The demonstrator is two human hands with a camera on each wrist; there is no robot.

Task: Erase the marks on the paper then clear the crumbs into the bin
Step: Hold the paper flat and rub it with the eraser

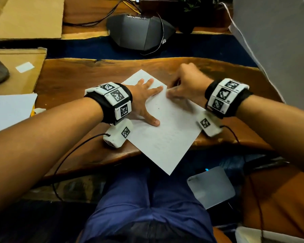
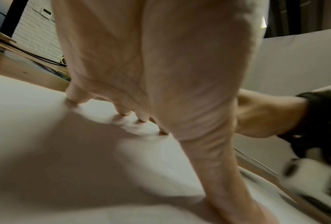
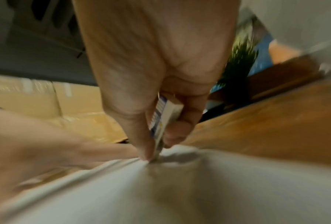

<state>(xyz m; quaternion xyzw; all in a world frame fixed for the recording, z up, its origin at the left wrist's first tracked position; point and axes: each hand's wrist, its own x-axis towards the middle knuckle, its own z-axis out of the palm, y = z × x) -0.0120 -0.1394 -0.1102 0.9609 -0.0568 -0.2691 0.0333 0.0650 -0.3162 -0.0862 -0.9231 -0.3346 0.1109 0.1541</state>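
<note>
A white sheet of paper [image 1: 167,130] lies at an angle on the wooden table [image 1: 74,78], its near corner hanging over the front edge. Faint marks show on it. My left hand [image 1: 146,100] lies flat on the sheet's upper left part, fingers spread and straight; from the left wrist the fingertips [image 2: 141,119] press on the paper [image 2: 65,151]. My right hand [image 1: 184,85] pinches a white eraser [image 3: 166,119] with a blue-printed sleeve between thumb and fingers. The eraser's tip touches the paper [image 3: 199,189] near its upper right edge. The picture there is blurred.
A dark conference phone [image 1: 140,32] with cables sits behind the paper. Cardboard sheets [image 1: 16,71] and a white sheet [image 1: 9,111] lie at the left. A grey-white bin [image 1: 211,186] stands below the table's front edge, right of my legs. A white board [image 1: 277,41] leans at the right.
</note>
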